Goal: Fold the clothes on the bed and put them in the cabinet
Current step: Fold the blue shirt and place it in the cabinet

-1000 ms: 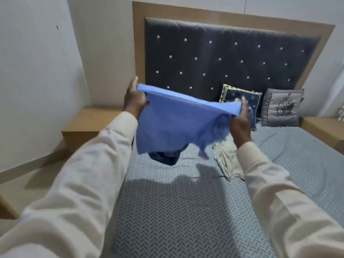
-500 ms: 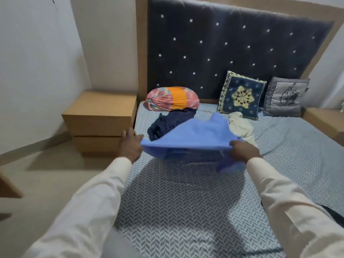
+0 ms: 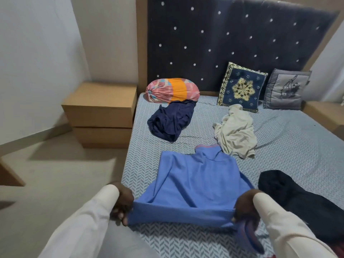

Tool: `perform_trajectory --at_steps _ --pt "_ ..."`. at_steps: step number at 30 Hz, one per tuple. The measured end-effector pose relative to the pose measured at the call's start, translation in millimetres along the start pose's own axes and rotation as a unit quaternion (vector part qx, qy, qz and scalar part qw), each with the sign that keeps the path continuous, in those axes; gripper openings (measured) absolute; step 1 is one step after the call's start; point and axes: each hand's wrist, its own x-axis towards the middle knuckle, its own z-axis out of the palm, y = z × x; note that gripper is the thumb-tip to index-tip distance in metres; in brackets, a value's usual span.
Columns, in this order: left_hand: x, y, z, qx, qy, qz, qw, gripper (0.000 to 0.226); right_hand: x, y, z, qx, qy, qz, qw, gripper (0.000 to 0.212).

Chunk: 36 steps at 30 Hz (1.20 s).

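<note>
A light blue shirt point(image 3: 195, 179) lies spread on the bed point(image 3: 290, 146), collar towards the headboard. My left hand point(image 3: 122, 203) grips its near left corner and my right hand point(image 3: 245, 209) grips its near right corner, with the near edge stretched between them and lifted slightly. A sleeve hangs below my right hand. Three other garments lie loose on the bed: a navy one point(image 3: 171, 120) at the far left, a cream one point(image 3: 236, 131) beyond the shirt, and a black one point(image 3: 297, 198) to the right.
A pink and orange bolster point(image 3: 173, 90) and two cushions point(image 3: 242, 86) lean on the dark studded headboard point(image 3: 223, 34). A wooden bedside unit point(image 3: 100, 112) stands left of the bed, with grey floor point(image 3: 55, 183) in front of it. No cabinet is in view.
The blue shirt was held up in the air a second ago. Both hands have brought it down and towards me, and it now lies flat on the bed.
</note>
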Motion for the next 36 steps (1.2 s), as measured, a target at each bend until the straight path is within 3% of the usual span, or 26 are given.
perform_trajectory --at_steps 2,3,4,5,7,9,12,15,16,18,22,24,27,29,33,36 --pt "18 -9 -3 -0.209 -0.008 0.035 0.977 0.031 10 2 -5 0.074 0.048 -0.014 0.996 0.04" --pt "23 -7 -7 -0.349 0.009 0.067 0.935 0.03 12 0 -14 0.118 0.089 -0.029 0.989 0.021" --pt "23 0 -18 -0.481 0.048 0.104 0.869 0.028 12 -4 -31 0.208 0.143 -0.068 0.965 0.013" --pt "17 14 -35 -0.585 0.093 0.154 0.791 0.027 11 -9 -52 0.356 0.178 -0.105 0.911 0.016" --pt "-22 49 -83 -0.669 0.197 0.251 0.672 0.026 -12 -22 -104 0.624 0.205 -0.195 0.729 0.022" --pt "-72 81 -148 -0.683 0.259 0.347 0.588 0.026 -60 -35 -163 0.698 0.277 -0.299 0.588 0.023" --pt "-143 107 -237 -0.688 0.322 0.444 0.476 0.033 -153 -50 -244 0.691 0.395 -0.41 0.446 0.02" --pt "-200 116 -284 -0.652 0.382 0.509 0.413 0.039 -213 -45 -306 0.702 0.404 -0.473 0.348 0.016" --pt "-215 117 -291 -0.637 0.396 0.524 0.403 0.04 -226 -41 -317 0.69 0.422 -0.474 0.348 0.016" --pt "-229 114 -299 -0.62 0.422 0.532 0.393 0.043 -242 -33 -324 0.621 0.501 -0.457 0.392 0.02" --pt "-203 94 -285 -0.591 0.473 0.499 0.421 0.042 -223 -17 -305 0.403 0.644 -0.341 0.553 0.059" --pt "-176 86 -272 -0.558 0.499 0.469 0.469 0.038 -198 -10 -295 0.29 0.662 -0.27 0.636 0.067" --pt "-116 68 -248 -0.367 0.564 0.36 0.646 0.036 -152 -4 -278 0.203 0.637 -0.168 0.724 0.051" --pt "-62 53 -235 -0.242 0.569 0.272 0.737 0.039 -118 -5 -260 0.148 0.608 -0.112 0.772 0.039" --pt "-9 45 -172 -0.091 0.551 0.139 0.818 0.031 -61 -9 -209 0.066 0.564 -0.058 0.821 0.039" --pt "15 36 -117 0.036 0.52 0.098 0.848 0.029 -26 -16 -160 0.029 0.536 -0.052 0.842 0.031"
